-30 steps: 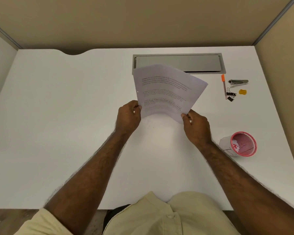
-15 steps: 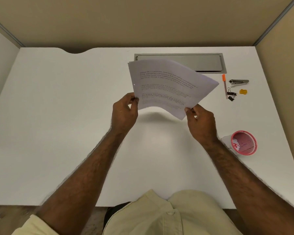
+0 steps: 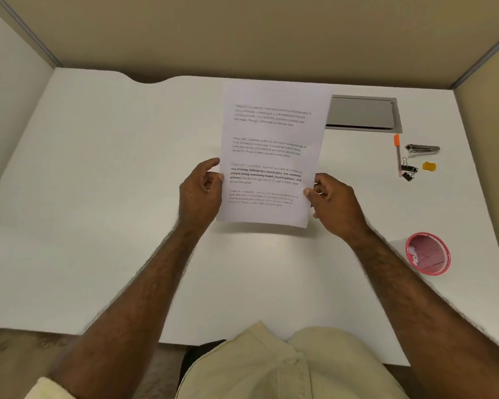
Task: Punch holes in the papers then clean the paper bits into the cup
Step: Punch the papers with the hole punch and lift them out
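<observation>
I hold printed white papers (image 3: 271,156) upright over the middle of the white desk (image 3: 98,197), text facing me. My left hand (image 3: 200,194) pinches their left edge and my right hand (image 3: 333,204) pinches the right edge, both near the lower half. A pink-rimmed paper cup (image 3: 428,254) stands at the right front of the desk, with small white paper bits inside. A metal hole punch (image 3: 422,149) lies at the right rear.
An orange-capped pen (image 3: 397,154), black binder clips (image 3: 408,169) and a small yellow piece (image 3: 429,166) lie beside the punch. A grey cable flap (image 3: 363,113) sits in the desk at the back. Beige partition walls close the desk on three sides.
The papers turned from a tilted, slanted hold to a straight portrait hold and rose toward me. Both hands shifted up along the side edges.
</observation>
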The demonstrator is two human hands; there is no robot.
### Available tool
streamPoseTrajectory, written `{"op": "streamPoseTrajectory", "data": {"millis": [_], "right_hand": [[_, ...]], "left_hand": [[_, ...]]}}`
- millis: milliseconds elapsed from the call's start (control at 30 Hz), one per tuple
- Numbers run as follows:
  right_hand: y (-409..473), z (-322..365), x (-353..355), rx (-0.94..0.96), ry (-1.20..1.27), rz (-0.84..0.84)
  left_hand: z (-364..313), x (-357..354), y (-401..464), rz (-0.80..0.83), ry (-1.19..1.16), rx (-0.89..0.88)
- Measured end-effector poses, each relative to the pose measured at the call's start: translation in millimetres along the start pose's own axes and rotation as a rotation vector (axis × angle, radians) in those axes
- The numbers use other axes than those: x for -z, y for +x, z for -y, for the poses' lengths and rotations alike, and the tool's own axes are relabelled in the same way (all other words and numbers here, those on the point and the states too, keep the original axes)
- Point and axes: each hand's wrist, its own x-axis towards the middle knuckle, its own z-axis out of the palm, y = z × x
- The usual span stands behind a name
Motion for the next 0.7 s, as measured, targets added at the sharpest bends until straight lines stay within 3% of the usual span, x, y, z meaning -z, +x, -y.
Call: {"op": "streamPoseTrajectory", "data": {"millis": [700], "right_hand": [[59.7, 60.2, -147.8, -0.149, 0.092, 0.355]], "left_hand": [[113.5, 107.4, 0.4, -0.101, 0.141, 0.413]]}}
